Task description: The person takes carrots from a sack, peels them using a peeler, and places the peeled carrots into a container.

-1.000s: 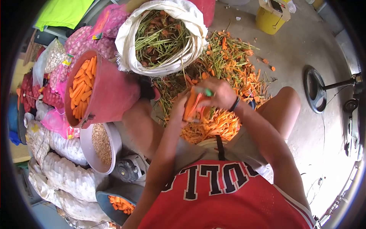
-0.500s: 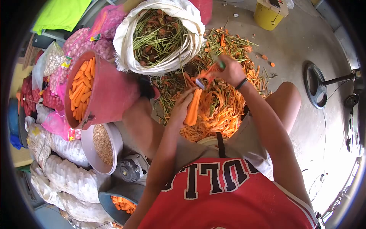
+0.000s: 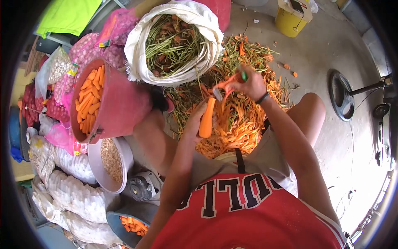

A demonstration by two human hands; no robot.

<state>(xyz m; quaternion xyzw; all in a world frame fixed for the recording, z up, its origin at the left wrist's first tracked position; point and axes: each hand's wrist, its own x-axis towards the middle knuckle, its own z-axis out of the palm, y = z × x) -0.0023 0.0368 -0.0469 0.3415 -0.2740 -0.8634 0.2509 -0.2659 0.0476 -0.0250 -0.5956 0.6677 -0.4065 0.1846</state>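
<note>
Carrot (image 3: 207,120) being gripped in the left hand (image 3: 194,123), vegetable peeler (image 3: 227,84) being clasped in the right hand (image 3: 252,84) by the carrot's far end, both being held above heaped orange peelings (image 3: 244,132), green stems (image 3: 176,47) being contained in a white sack (image 3: 136,50) beyond.

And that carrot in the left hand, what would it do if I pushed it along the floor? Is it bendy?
The carrot is probably stiff, not bendy: it sticks out straight from the left hand. It might be slippery, since its surface looks smooth. Pushed, it would likely roll in a curve, being rounded and thicker at one end.
</note>
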